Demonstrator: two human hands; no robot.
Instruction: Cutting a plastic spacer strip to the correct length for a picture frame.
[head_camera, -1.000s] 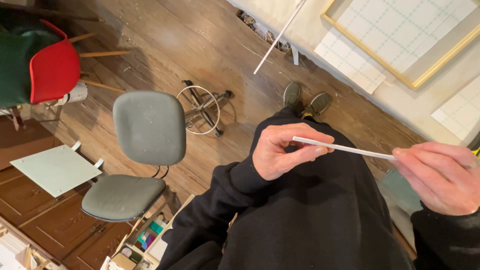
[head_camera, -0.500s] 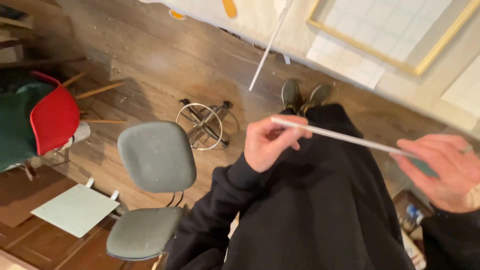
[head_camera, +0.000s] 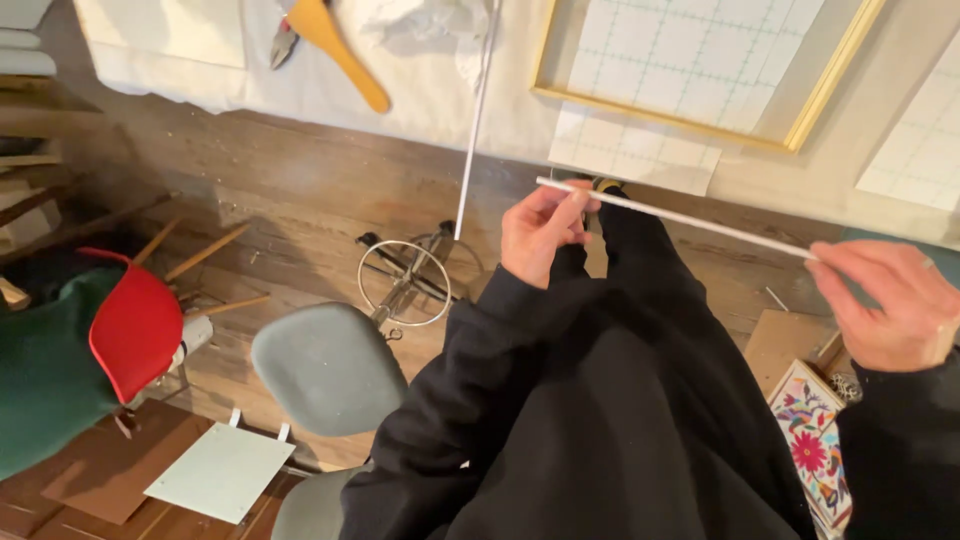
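A: I see the worktop (head_camera: 400, 100) at the top, then the grey chair (head_camera: 328, 368). Where's the rod?

B: The thin white rod (head_camera: 680, 216) hangs in mid-air between 2 hands, left hand (head_camera: 545, 232) and right hand (head_camera: 890, 300) each pinched shut on an end.

A: I'd grip lightly and evenly (it looks bendy). Which way does it point?

B: Its long axis runs left to right, sloping down rightward.
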